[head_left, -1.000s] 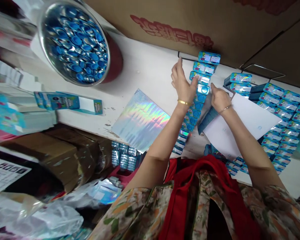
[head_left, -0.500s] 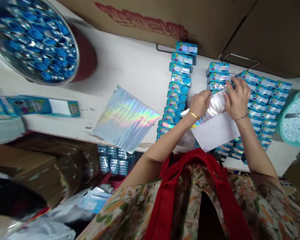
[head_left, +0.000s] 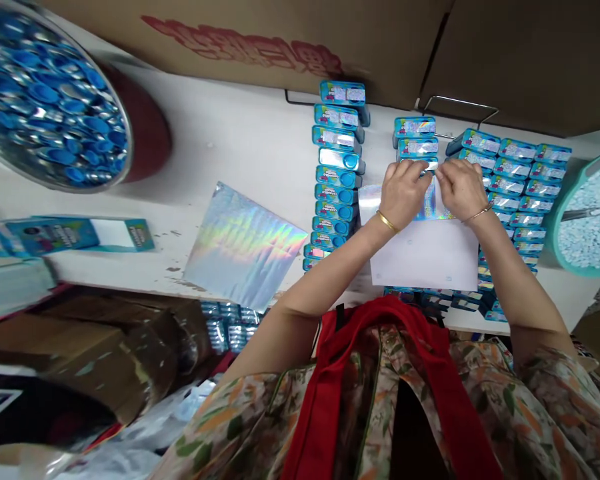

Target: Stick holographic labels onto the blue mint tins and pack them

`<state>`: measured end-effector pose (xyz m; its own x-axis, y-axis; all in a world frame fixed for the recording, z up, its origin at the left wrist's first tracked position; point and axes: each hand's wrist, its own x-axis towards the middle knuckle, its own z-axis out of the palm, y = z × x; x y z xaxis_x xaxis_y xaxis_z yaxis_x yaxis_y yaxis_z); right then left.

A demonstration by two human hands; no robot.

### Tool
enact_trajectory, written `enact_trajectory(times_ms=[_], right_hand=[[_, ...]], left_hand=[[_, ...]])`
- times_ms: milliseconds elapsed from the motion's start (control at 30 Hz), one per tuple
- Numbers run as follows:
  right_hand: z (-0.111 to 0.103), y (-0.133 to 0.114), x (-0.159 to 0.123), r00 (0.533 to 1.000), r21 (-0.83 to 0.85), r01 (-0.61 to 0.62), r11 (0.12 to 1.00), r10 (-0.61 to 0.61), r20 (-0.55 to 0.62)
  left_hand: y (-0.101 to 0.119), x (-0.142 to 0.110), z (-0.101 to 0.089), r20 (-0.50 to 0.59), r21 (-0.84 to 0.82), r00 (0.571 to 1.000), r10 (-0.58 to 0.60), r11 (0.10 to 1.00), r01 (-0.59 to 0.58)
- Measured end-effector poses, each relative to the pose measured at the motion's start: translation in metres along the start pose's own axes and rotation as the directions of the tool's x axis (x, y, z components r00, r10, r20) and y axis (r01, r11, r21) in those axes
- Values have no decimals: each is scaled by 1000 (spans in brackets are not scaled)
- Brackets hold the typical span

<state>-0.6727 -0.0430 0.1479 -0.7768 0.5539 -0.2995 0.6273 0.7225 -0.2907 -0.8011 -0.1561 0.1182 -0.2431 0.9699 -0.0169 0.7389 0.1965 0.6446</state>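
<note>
My left hand (head_left: 405,191) and my right hand (head_left: 463,191) are close together, fingers bent and fingertips nearly meeting. Both pinch at the top part of a sticker sheet (head_left: 425,257), whose white side faces up below a shiny holographic strip. The exact grip at the fingertips is partly hidden. Just beyond my fingers stand small blue tins (head_left: 416,147) in a short row. To the left runs a longer row of blue tins (head_left: 336,176), some with shiny stickers and some with bare round marks. Several more tin rows (head_left: 511,167) stand right of my right hand.
A holographic sheet (head_left: 245,247) lies on the white table (head_left: 235,140). A metal pot (head_left: 129,127) of blue-and-silver pieces stands far left, near an opened blue display box (head_left: 123,233). Cardboard boxes (head_left: 380,40) line the back. A turquoise tub (head_left: 555,247) with pale pieces sits right.
The sheet has swung from a slanted, curled position to lying squarer and flatter, showing more white. My hands have come closer together at its top. The view has shifted slightly.
</note>
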Motion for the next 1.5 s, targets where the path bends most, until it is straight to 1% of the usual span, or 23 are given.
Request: enact_trajectory(times_ms=[100, 200, 300, 367, 400, 433, 467, 533, 567, 633, 667, 700, 767, 833, 867, 900, 967, 1033, 1133, 1200, 1300, 1367, 1500], right_hand=[[-4, 1, 2, 998, 6, -51, 999, 51, 32], [-7, 4, 4, 993, -36, -108, 994, 109, 53], [-6, 18, 3, 993, -49, -118, 992, 119, 16], [-5, 29, 0, 991, -41, -126, 991, 124, -49], [-5, 33, -2, 987, -38, -128, 991, 124, -98], [-6, 34, -5, 980, -26, -127, 992, 121, -159], [-7, 32, -8, 967, 10, -114, 993, 114, -228], [-10, 18, -13, 931, 181, -28, 983, 92, -354], [-11, 6, -15, 920, 294, 43, 955, 77, -385], [-12, -23, -16, 930, 472, 163, 866, 25, -368], [-10, -38, -16, 944, 519, 185, 835, -5, -329], [-8, -52, -15, 960, 545, 180, 819, -26, -278], [-1, -76, -11, 984, 586, 126, 800, -24, -179], [8, -93, -4, 993, 637, 77, 767, -3, -117], [12, -100, 0, 995, 647, 69, 760, -5, -101], [16, -105, 5, 995, 636, 68, 769, -9, -95], [23, -113, 18, 995, 557, 66, 828, -12, -99], [30, -118, 33, 995, 444, 48, 895, -3, -102], [41, -119, 53, 996, 315, 3, 949, 26, -90], [50, -116, 61, 997, 262, -28, 965, 47, -66], [62, -110, 64, 997, 212, -70, 975, 78, -28], [68, -108, 65, 995, 200, -84, 976, 92, -29], [70, -111, 67, 994, 210, -85, 974, 98, -51]], left_hand=[[8, -5, 11, -11, -7, 1000, 29, 1000, -29], [18, -20, 15, -46, -20, 996, 78, 997, -79], [33, -43, 9, -102, -76, 980, 169, 981, -178], [40, -57, -1, -155, -189, 971, 184, 959, -212], [40, -61, -7, -190, -276, 972, 141, 942, -191], [39, -63, -13, -227, -379, 972, 59, 914, -144], [35, -63, -19, -262, -490, 964, -54, 868, -84], [21, -58, -30, -285, -691, 913, -292, 722, 15], [12, -55, -35, -272, -764, 884, -379, 644, 41], [-5, -50, -45, -222, -843, 849, -479, 532, 80], [-13, -49, -49, -193, -852, 840, -507, 511, 112], [-20, -50, -54, -167, -843, 831, -530, 515, 159], [-33, -56, -61, -132, -783, 810, -571, 562, 268], [-45, -63, -65, -123, -710, 796, -593, 613, 346], [-52, -66, -67, -130, -685, 792, -596, 632, 363], [-60, -68, -67, -147, -667, 787, -599, 647, 369], [-77, -68, -67, -197, -634, 770, -607, 678, 372], [-94, -63, -65, -251, -575, 749, -613, 717, 394], [-114, -50, -59, -312, -444, 730, -608, 773, 453], [-122, -42, -54, -314, -343, 734, -602, 793, 503], [-125, -35, -47, -265, -218, 756, -598, 801, 557], [-124, -33, -45, -270, -222, 741, -614, 789, 573], [-120, -33, -44, -300, -305, 686, -663, 748, 590]])
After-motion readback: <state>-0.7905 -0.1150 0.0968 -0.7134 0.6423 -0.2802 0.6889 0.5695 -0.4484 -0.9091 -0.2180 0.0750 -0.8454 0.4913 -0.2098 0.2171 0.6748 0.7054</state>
